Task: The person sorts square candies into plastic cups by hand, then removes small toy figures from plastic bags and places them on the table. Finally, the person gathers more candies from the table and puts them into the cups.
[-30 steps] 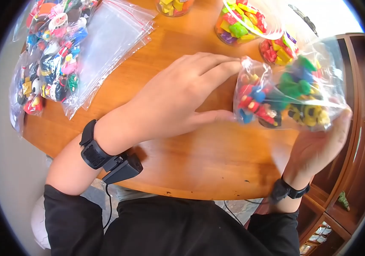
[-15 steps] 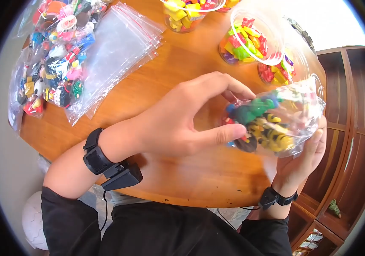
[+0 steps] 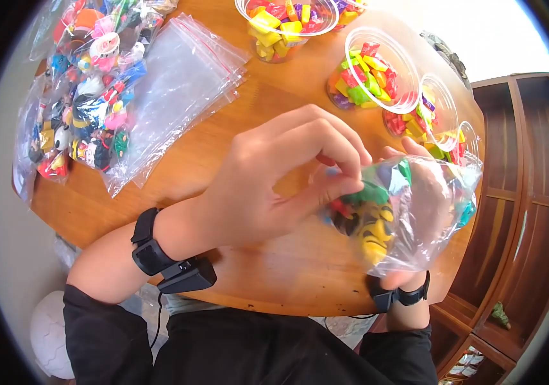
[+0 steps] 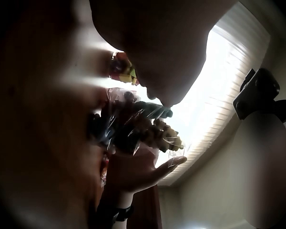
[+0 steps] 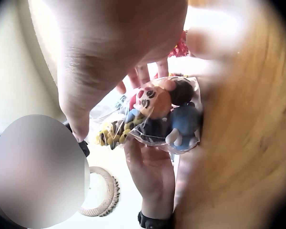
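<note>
A clear plastic bag of small toy figures (image 3: 377,224) is up over the table's front right, its figures green, yellow-and-black and red. In the head view my left hand (image 3: 287,173) brings thumb and index fingertip together at the bag's left side. My right hand (image 3: 425,192) lies behind the bag, seen partly through the clear plastic, with fingers extended above and the thumb below. An orange-haired figure (image 5: 155,100) and a blue one (image 5: 185,121) face the right wrist view, where the left hand (image 5: 152,176) shows beneath the bag.
Clear cups of wrapped candy (image 3: 367,80) stand along the table's far side, one (image 3: 274,38) nearer the middle. Flat zip bags (image 3: 181,83) lie left of centre, beside large bags packed with figures (image 3: 85,96). Wooden shelves (image 3: 512,141) stand at the right.
The bag has come left and lower from the right side. My right hand has moved from its lower edge to behind it, fingers spreading; my left thumb and index finger have closed together.
</note>
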`<state>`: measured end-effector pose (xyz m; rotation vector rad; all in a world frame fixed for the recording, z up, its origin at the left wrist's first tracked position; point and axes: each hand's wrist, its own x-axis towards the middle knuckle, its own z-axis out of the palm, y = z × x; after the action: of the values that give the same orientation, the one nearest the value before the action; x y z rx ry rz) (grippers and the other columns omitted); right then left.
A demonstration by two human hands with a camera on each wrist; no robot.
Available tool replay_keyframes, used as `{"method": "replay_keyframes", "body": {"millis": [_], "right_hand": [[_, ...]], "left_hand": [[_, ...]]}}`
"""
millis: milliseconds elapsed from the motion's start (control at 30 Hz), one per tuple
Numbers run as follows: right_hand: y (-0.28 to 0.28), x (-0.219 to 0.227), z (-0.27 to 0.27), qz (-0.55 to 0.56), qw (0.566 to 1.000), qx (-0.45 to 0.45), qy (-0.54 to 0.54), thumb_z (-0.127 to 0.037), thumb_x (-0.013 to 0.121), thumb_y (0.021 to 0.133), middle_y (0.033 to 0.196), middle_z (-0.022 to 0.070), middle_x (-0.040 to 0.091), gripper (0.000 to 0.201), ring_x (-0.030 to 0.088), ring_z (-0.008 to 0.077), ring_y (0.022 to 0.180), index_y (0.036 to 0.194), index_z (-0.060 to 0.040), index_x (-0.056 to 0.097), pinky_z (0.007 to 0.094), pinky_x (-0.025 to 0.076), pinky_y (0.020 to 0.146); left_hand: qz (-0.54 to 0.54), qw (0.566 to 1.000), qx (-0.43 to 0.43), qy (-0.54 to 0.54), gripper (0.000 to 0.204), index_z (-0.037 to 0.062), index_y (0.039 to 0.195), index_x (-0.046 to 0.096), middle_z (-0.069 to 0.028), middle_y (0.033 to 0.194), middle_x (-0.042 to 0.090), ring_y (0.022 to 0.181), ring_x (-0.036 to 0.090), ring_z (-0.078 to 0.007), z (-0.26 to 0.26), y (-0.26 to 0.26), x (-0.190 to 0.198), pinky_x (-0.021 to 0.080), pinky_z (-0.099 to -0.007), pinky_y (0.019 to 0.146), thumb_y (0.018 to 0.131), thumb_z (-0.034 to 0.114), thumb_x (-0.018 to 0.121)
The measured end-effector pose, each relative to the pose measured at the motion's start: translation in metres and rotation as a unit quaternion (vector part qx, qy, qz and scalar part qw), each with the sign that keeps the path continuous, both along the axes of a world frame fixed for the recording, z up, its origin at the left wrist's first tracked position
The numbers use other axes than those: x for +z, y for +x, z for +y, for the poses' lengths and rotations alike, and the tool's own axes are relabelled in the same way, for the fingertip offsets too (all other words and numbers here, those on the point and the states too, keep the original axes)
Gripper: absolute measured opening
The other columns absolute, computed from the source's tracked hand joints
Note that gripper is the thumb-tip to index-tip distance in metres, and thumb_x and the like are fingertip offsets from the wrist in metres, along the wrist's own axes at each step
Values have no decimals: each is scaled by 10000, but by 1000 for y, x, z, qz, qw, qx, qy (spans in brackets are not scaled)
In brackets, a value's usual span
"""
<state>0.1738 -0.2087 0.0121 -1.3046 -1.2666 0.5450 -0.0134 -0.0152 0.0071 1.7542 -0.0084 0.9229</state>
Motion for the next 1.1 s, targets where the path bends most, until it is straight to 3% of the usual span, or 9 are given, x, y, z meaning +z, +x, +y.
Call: {"method": "replay_keyframes", "body": {"millis": [67,167,233,333,400,600,700,867,1100], "right_hand": [[3,1,-4,-80,996,28,-28,-739,1033,554,1624,266,406,1368,496,414,1485,1560,-44,419,567,429,1204],[-6,-7,-22,3,996,-50,-77,-733,1033,564,1568,235,436,1387,519,414,1459,1587,-58,383,597,426,1189],[-7,4,-16,-207,975,-77,0,-683,1026,625,1541,200,451,1240,570,408,1397,1529,-96,414,602,464,1155],[-20,-9,-19,-273,940,-178,97,-462,1000,765,1455,193,524,888,625,393,1334,1418,-133,497,596,516,1107],[-23,17,-19,-269,957,-98,53,-333,891,929,1255,169,555,591,648,335,1185,1334,-162,496,530,554,1018],[-20,26,-23,-373,920,-102,60,-268,702,1106,1092,138,581,293,638,258,1013,1244,-115,493,421,544,910],[-18,30,-26,-269,925,-245,107,-188,653,1126,1134,117,619,206,662,224,1026,1235,-87,510,414,567,923],[2,27,-22,-125,927,-340,96,-285,646,1144,1189,129,566,272,596,196,1128,1248,-76,505,363,523,1025],[15,38,-33,-119,923,-336,148,-227,631,1142,1301,112,566,215,614,234,1257,1281,-94,536,479,607,1081]], "left_hand": [[-13,999,25,-19,147,37,1053,705,-138,1120,758,1001,754,-223,0,0,-2,616,-338,890,976,35,831],[-14,997,23,-77,152,36,1064,702,-146,1133,752,976,751,-216,-2,-1,-5,617,-331,877,979,37,828],[-5,999,26,-33,149,37,1063,704,-147,1151,750,975,749,-211,-2,-2,0,618,-328,870,979,36,827],[12,1000,12,20,156,41,1091,718,-152,1199,742,972,750,-210,-4,-2,2,621,-328,857,979,37,827],[19,999,-4,30,173,43,1121,730,-157,1230,736,971,752,-214,-7,-2,1,622,-331,852,977,40,827],[5,990,-19,141,468,43,1363,701,-172,1376,689,1185,719,-314,-3,3,-7,604,-411,993,935,113,874],[77,989,-37,122,916,38,1601,458,-191,1532,585,1419,568,-388,-5,0,-8,492,-473,1173,856,240,952],[133,983,3,127,982,37,1611,458,-186,1507,595,1398,574,-403,-12,-2,-16,462,-496,1193,813,279,977],[182,966,2,184,1012,39,1599,475,-177,1415,636,1307,602,-413,-7,-2,-16,473,-513,1133,769,299,991]]}}
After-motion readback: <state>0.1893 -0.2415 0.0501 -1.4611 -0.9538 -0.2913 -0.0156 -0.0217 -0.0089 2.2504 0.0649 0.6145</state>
